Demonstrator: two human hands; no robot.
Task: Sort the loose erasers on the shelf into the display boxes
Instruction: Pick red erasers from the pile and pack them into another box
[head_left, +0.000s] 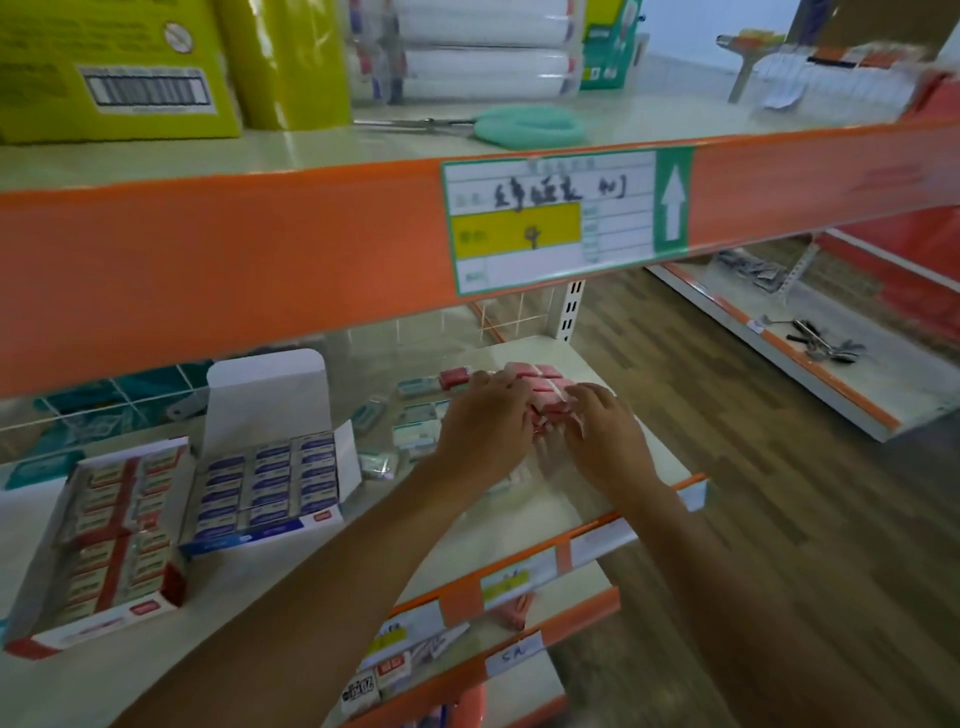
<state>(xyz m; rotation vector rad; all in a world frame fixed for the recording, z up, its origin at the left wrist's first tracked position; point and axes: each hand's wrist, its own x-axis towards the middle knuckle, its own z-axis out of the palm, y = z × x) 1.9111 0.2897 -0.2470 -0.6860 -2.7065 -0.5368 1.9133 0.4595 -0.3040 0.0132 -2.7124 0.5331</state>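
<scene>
A pile of loose pink erasers lies near the right end of the pale shelf. My left hand and my right hand both lie over the pile with fingers curled onto the erasers. Several loose green-and-white erasers are scattered just left of my left hand. Further left stand two display boxes with their lids up: one with blue-labelled erasers and one with red-labelled erasers. What sits under my palms is hidden.
An orange shelf beam with a price label hangs low across the view. Teal-handled scissors and yellow-green boxes sit on the upper shelf. Lower shelves hold more packets. Wooden floor lies to the right.
</scene>
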